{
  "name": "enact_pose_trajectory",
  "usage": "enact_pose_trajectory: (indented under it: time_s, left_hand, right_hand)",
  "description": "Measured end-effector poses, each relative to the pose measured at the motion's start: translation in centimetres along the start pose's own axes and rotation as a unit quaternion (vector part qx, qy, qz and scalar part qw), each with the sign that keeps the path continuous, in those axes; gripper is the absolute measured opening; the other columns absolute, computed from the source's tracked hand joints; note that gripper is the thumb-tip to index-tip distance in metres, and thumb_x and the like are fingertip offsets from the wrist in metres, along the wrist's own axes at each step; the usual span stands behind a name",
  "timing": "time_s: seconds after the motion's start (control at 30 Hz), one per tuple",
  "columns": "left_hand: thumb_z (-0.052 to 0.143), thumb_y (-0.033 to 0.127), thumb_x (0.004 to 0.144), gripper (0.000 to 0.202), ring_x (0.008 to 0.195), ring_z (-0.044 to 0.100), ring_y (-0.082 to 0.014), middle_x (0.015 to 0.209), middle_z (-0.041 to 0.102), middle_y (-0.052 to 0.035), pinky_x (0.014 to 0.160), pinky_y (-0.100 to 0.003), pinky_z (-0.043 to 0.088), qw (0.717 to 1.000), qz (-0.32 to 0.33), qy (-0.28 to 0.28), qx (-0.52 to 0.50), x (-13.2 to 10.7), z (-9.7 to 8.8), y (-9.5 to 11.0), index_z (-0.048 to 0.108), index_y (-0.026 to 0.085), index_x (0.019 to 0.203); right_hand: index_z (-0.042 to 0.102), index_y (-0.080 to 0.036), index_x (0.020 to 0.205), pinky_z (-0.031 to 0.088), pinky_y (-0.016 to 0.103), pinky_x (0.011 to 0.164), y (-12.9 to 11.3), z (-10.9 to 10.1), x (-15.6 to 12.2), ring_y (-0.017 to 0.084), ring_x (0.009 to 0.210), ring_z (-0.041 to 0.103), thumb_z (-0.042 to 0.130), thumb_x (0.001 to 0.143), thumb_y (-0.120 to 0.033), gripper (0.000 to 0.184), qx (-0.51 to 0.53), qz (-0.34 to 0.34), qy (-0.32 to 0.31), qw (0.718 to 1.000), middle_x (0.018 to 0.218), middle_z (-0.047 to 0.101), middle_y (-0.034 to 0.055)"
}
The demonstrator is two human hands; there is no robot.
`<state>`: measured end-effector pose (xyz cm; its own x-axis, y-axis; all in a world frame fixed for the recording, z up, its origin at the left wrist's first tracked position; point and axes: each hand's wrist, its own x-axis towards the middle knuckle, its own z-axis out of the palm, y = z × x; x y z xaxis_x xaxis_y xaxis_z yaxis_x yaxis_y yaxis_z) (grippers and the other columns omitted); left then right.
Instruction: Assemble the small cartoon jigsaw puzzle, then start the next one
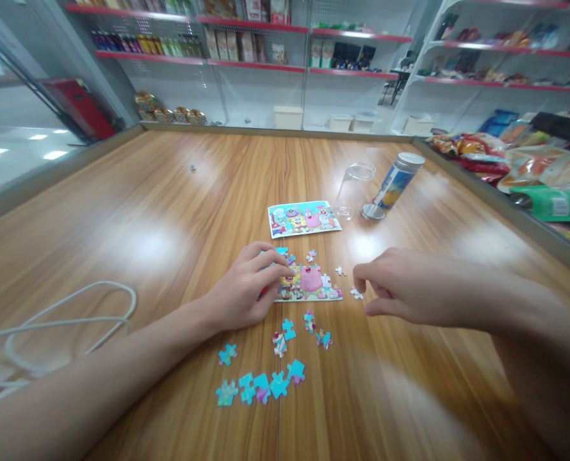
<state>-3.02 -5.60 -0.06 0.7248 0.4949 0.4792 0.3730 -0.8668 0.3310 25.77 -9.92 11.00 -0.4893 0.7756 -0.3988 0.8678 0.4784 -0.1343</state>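
A partly assembled cartoon jigsaw puzzle lies flat in front of me. My left hand rests over its left part, fingers stretched out and hiding some of it. My right hand hovers right of the puzzle, index finger bent and thumb apart. Just beside those fingertips is a pale puzzle piece on the table; another small white piece lies between it and the puzzle. A loose piece sits above the puzzle's top edge. Nearer me, several mostly blue pieces lie in a rough row, with more loose pieces above them.
Behind the puzzle lies a picture card. A clear cylinder and a blue can stand back right, by a silver lid. White cable loops at left. Snack bags lie beyond the table's right edge.
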Motion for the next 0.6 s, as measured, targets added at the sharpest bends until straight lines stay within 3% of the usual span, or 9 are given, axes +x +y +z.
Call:
enact_pose_trajectory:
  time_s: [0.17,0.3,0.43,0.6]
  left_hand:
    - [0.052,-0.003,0.080,0.046,0.111,0.052,-0.0254,0.112,0.066,-0.0082,0.098,-0.048,0.049,0.999,-0.007,0.042,0.005,-0.1,0.4,-0.2,0.065,0.021,0.118]
    - [0.053,-0.002,0.080,0.042,0.108,0.053,-0.0244,0.110,0.066,-0.0077,0.096,-0.047,0.050,0.999,0.001,0.044,0.017,0.0,0.4,-0.4,0.067,0.021,0.111]
    - [0.053,-0.001,0.080,0.039,0.104,0.055,-0.0227,0.106,0.066,-0.0071,0.092,-0.043,0.051,0.998,0.005,0.059,0.022,0.3,0.1,-0.8,0.069,0.021,0.109]
    - [0.051,-0.003,0.078,0.040,0.098,0.057,-0.0214,0.101,0.066,-0.0069,0.089,-0.041,0.052,0.997,-0.002,0.074,0.023,0.4,0.0,-1.5,0.072,0.020,0.103]
  right_hand:
    - [0.066,-0.022,0.096,0.032,0.027,0.057,0.7,1.0,-0.4,0.019,0.069,0.063,0.062,0.090,-0.039,0.018,-0.011,-0.023,0.022,0.999,0.081,0.068,0.0044]
    - [0.064,-0.019,0.090,0.034,0.029,0.060,-0.8,2.0,0.1,0.020,0.070,0.065,0.060,0.091,-0.034,0.016,-0.025,-0.062,0.049,0.997,0.081,0.069,0.0058]
    - [0.062,-0.017,0.087,0.032,0.029,0.060,-3.7,3.6,1.4,0.017,0.068,0.062,0.054,0.094,-0.021,0.011,-0.008,-0.178,0.088,0.980,0.077,0.067,0.0045]
    - [0.060,-0.016,0.086,0.029,0.032,0.059,-6.3,5.9,3.1,0.016,0.069,0.055,0.051,0.090,-0.015,0.009,-0.010,-0.331,0.157,0.930,0.081,0.066,0.0048]
